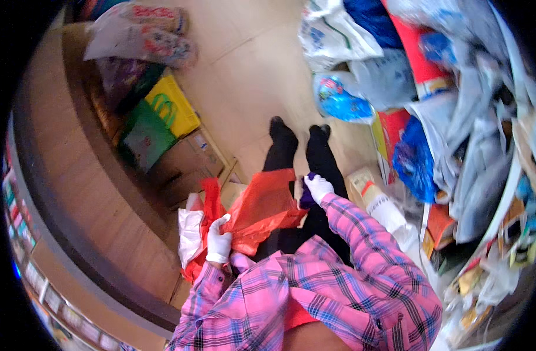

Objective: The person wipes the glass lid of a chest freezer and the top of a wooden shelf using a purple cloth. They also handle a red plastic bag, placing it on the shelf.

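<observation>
White gloves cover both hands. My left hand (219,239) grips the gathered side of a red plastic bag (263,199), whose body stretches across toward the right above my lap. A crumpled white plastic piece (190,232) hangs beside that hand, against more red plastic. At the bag's right end, my right hand (318,188) is closed on a dark purple item (307,197), which I cannot identify. Part of the item is hidden by the fingers. Below the bag are my legs in black.
Plastic bags (483,145) are piled at the right, with a blue bag (413,160) among them. A yellow box (173,105), a green bag (149,131) and a cardboard box (191,160) stand at the left beside a curved brown counter (97,184). Tiled floor (246,74) lies between.
</observation>
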